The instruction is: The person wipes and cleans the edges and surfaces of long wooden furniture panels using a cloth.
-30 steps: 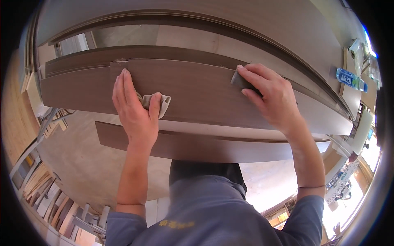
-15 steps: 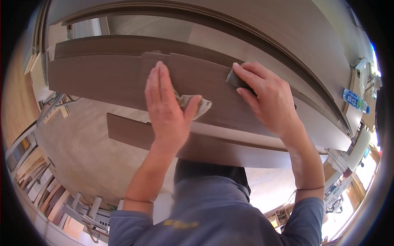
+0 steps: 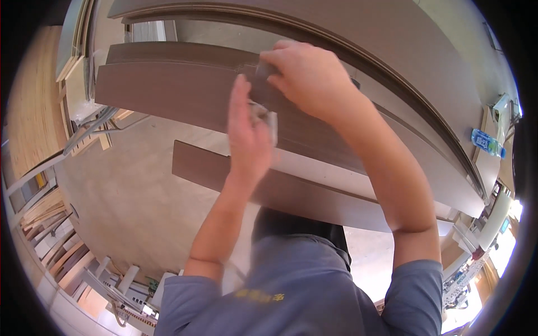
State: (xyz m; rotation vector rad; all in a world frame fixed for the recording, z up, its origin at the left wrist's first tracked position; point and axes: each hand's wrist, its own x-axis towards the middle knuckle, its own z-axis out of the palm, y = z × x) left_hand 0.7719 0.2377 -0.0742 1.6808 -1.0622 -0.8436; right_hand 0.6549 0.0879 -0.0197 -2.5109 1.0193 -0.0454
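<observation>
Long brown boards lie in front of me, and both my hands are over the middle one [image 3: 168, 92]. My left hand [image 3: 249, 140] is edge-on to that board, its straight fingers pressed together. A crumpled pale cloth [image 3: 272, 127] is tucked between its thumb and palm. Close beside its fingertips, my right hand [image 3: 311, 78] pinches a small dark grey block [image 3: 261, 84] against the board near its upper edge. Motion smears both hands, and the right hand covers part of the block.
A narrower brown board [image 3: 319, 199] lies nearer my body. Beyond the middle board stretches a large brown panel stack [image 3: 392, 50]. A plastic bottle with a blue label [image 3: 487, 143] lies at the right. Wood planks [image 3: 33, 112] stand at the left, above a concrete floor [image 3: 129, 185].
My right hand has swept left and farther away with the block, coming close to my left hand. The left hand has turned more edge-on, still with the cloth. The whole view has shifted slightly.
</observation>
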